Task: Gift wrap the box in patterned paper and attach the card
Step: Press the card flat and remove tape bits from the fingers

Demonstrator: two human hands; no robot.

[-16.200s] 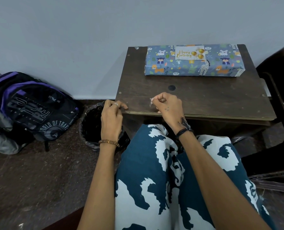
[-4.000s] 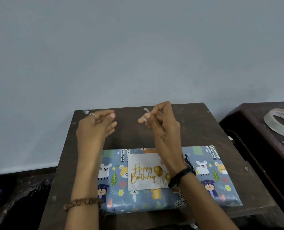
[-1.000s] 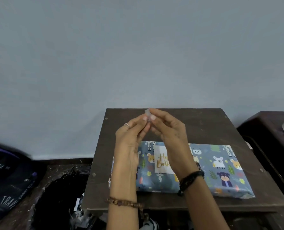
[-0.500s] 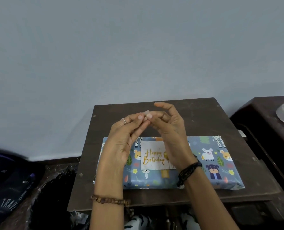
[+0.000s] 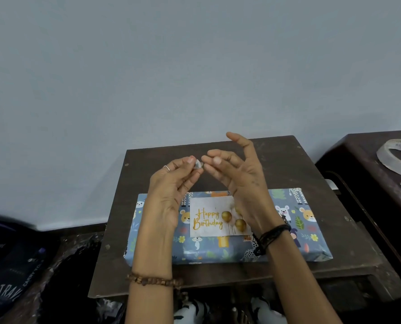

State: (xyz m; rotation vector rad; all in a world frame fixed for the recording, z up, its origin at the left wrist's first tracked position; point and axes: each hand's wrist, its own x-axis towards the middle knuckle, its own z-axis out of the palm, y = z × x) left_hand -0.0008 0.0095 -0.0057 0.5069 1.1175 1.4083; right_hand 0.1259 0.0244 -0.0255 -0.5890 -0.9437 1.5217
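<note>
The box, wrapped in blue animal-patterned paper, lies flat on the dark wooden table. A white "Happy Birthday" card with gold balloons sits on its top face. Both hands are raised above the box's far edge. My left hand pinches a small crumpled bit of clear tape between thumb and fingertips. My right hand is just to the right of the tape, its fingers loosely spread, the fingertips close to the scrap. My wrists hide parts of the box.
A roll of tape lies on a second dark table at the right. A dark backpack and a black bin bag sit on the floor at the left. A plain wall stands behind the table.
The tape scrap passed from my right fingers to my left hand's pinch. My right hand's fingers have spread apart. The view shifted slightly, with box and card unmoved on the table.
</note>
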